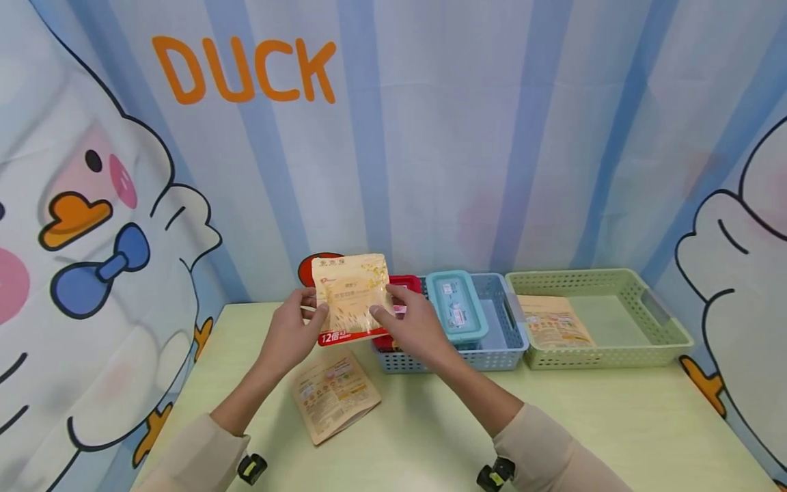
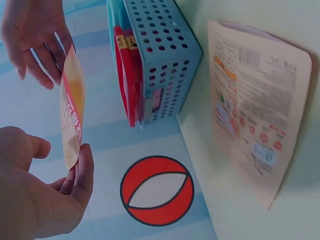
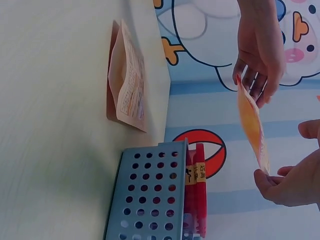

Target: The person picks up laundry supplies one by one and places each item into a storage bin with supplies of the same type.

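Note:
Up in front of me, a cream pouch (image 1: 352,294) with printed grain stalks and a red bottom band is held by both hands. My left hand (image 1: 298,326) holds its left edge, the thumb over the front in the head view and fingers behind. On the opposite edge my right hand (image 1: 419,326) holds it the same way. Both wrist views show the pouch (image 2: 74,110) nearly edge-on, fingers under it and the near thumb standing off its face. Below the hands lies a second pouch (image 1: 337,396), its printed back face up on the table.
Behind my right hand is a blue perforated basket (image 1: 451,361), with a teal-lidded container (image 1: 456,307) and a red package (image 3: 199,192) inside. To its right, a green basket (image 1: 615,357) contains another pouch (image 1: 553,321). A striped cartoon curtain (image 1: 443,137) backs the pale green table (image 1: 584,430).

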A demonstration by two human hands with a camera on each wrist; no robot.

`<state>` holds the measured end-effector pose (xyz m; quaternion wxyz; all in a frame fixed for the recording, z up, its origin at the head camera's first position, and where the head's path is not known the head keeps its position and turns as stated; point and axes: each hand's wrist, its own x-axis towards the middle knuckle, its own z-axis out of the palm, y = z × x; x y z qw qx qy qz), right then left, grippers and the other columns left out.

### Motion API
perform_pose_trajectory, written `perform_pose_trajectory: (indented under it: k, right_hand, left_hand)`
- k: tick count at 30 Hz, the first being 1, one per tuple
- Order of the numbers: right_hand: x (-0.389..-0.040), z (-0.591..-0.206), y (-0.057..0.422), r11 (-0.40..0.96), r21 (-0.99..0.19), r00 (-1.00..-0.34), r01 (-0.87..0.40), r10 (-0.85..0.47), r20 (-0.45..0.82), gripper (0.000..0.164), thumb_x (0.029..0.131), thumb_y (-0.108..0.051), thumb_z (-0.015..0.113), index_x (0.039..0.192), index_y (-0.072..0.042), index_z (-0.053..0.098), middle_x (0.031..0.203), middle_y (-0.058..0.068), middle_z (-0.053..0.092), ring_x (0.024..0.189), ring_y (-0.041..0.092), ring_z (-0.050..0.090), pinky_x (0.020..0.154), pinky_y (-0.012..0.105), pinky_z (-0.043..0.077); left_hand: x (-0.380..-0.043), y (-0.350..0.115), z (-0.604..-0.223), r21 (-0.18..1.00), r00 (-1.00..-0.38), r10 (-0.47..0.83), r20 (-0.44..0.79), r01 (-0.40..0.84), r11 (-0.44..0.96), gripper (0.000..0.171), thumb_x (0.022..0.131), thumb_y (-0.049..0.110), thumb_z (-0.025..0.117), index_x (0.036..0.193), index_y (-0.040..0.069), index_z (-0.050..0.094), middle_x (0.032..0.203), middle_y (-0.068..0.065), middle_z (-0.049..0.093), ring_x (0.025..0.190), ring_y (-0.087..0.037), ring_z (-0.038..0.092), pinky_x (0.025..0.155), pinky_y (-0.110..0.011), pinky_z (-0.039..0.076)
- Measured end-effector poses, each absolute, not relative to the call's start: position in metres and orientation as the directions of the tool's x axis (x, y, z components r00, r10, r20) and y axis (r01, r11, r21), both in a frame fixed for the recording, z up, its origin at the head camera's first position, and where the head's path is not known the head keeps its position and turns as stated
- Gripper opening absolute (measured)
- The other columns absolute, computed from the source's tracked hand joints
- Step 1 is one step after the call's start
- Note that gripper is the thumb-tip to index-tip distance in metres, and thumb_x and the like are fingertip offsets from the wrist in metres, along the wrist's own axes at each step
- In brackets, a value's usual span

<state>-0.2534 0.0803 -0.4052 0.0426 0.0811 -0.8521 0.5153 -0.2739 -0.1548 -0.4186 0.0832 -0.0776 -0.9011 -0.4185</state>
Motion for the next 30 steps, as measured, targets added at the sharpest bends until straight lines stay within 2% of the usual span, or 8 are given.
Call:
perform_pose_trajectory:
  k: [3,10,17,21,30]
  right_hand:
    - [-0.254,-0.404,0.084,0.461,-0.869,-0.984,-0.179,-0.076,0.162,0.065,0.100,-0.035,0.072,0.154,-0.004,0.054,0.148,0.015,0.060,0.121,0.031,0.064,0.092,0.044,0.061]
    - [-0.254,-0.403,0.098,0.516,-0.838,-0.982,-0.177,-0.043,0.182,0.066,0.099,-0.037,0.073,0.154,-0.006,0.054,0.153,0.015,0.057,0.138,0.035,0.055,0.107,0.055,0.051]
    - [-0.257,-0.403,0.116,0.543,-0.818,-0.980,-0.191,-0.052,0.194,0.070,0.100,-0.037,0.072,0.157,-0.003,0.050,0.152,0.017,0.058,0.127,0.033,0.064,0.101,0.050,0.057]
    - [-0.261,-0.402,0.124,0.550,-0.813,-0.980,-0.191,-0.057,0.191,0.073,0.100,-0.038,0.071,0.159,-0.003,0.045,0.153,0.019,0.056,0.129,0.035,0.063,0.098,0.048,0.058]
    - [-0.263,-0.402,0.137,0.552,-0.811,-0.979,-0.195,-0.055,0.198,0.076,0.100,-0.035,0.073,0.162,-0.005,0.041,0.152,0.022,0.055,0.124,0.037,0.064,0.094,0.049,0.060]
  left_hand:
    - [-0.272,-0.147,-0.416,0.760,-0.974,0.081,0.210,0.215,0.613,0.054,0.108,0.029,0.059,0.151,-0.001,0.048,0.132,-0.017,0.062,0.117,-0.033,0.064,0.092,-0.049,0.058]
    - [-0.273,-0.129,-0.413,0.781,-0.973,0.102,0.207,0.227,0.582,0.057,0.108,0.031,0.059,0.155,0.001,0.045,0.140,-0.017,0.059,0.123,-0.033,0.063,0.095,-0.050,0.058]
    - [-0.276,-0.108,-0.416,0.818,-0.971,0.095,0.218,0.235,0.525,0.055,0.108,0.029,0.062,0.153,0.002,0.047,0.139,-0.014,0.060,0.120,-0.030,0.065,0.092,-0.045,0.060]
    - [-0.277,-0.097,-0.419,0.840,-0.971,0.082,0.226,0.237,0.489,0.054,0.107,0.028,0.063,0.152,0.002,0.047,0.138,-0.014,0.060,0.118,-0.028,0.065,0.087,-0.043,0.061]
    - [-0.280,-0.080,-0.424,0.857,-0.972,0.074,0.224,0.232,0.459,0.058,0.107,0.031,0.064,0.154,0.003,0.046,0.142,-0.014,0.058,0.122,-0.030,0.064,0.092,-0.046,0.060]
